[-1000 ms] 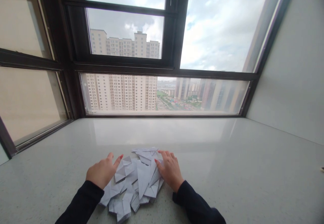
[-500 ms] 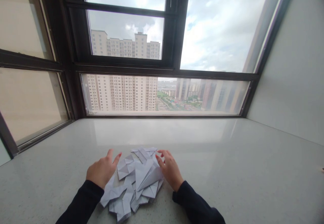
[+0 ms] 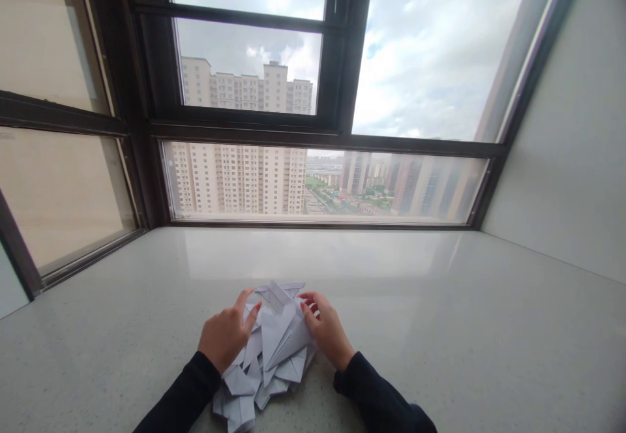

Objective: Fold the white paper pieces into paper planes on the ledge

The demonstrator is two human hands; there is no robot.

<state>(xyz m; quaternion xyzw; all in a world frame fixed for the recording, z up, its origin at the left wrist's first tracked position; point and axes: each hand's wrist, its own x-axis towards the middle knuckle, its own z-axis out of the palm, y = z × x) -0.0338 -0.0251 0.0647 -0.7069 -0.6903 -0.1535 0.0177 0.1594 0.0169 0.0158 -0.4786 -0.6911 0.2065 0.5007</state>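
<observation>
A heap of folded white paper pieces [image 3: 278, 342] lies on the pale speckled sill, the pieces overlapping at many angles. My left hand [image 3: 225, 335] reaches over the heap's left side, thumb and forefinger apart, with its fingertips at the upper left papers. It covers part of the pieces under it. On the right edge of the heap rests my right hand [image 3: 327, 325], its fingers bent and thumb apart from them, close against a large pointed folded paper [image 3: 283, 338]. Neither hand shows a paper gripped between its fingers.
The speckled stone sill [image 3: 415, 328] spreads around the heap. Dark-framed windows [image 3: 323, 138] rise behind and at the left, with tall buildings [image 3: 244, 179] outside. A white wall [image 3: 567, 159] closes the right side.
My left hand has moved right, onto the heap, and the left papers have shifted inward with it. My right hand has stayed almost in place. The view has shifted slightly.
</observation>
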